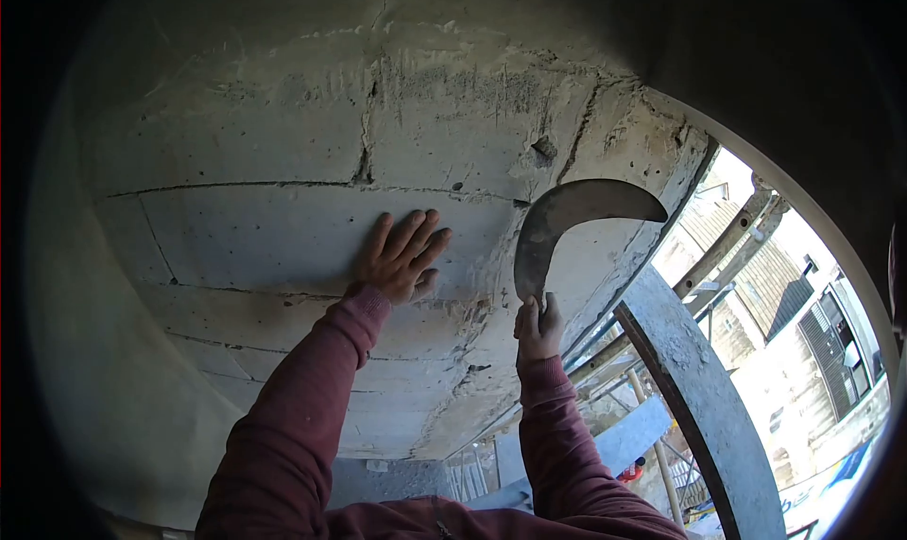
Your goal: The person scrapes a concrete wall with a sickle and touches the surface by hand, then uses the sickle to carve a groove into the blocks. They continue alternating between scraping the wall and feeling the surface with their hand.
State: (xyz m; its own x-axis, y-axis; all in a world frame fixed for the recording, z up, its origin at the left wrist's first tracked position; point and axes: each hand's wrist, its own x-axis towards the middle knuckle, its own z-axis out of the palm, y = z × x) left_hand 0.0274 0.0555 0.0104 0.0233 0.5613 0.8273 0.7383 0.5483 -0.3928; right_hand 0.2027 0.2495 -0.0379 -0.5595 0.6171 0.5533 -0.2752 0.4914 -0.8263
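My left hand (403, 257) lies against the pale block wall (255, 233), fingers stretched out and a little spread, with nothing in it. To its right, my right hand (539, 327) is closed around the handle of a billhook (557, 219). The broad dark blade rises from the fist and curves over to the right, its tip pointing toward the wall's outer edge. In this view the blade overlaps the rough, mortar-smeared strip near that edge. Most of the handle is hidden in my fist.
Rough mortar joints and small holes mark the wall. On the right, beyond its edge, a dusty plank (704, 379) and scaffold poles (727, 242) stand outside. A building (803, 323) shows in bright light behind them. Below lies a grey floor (392, 479).
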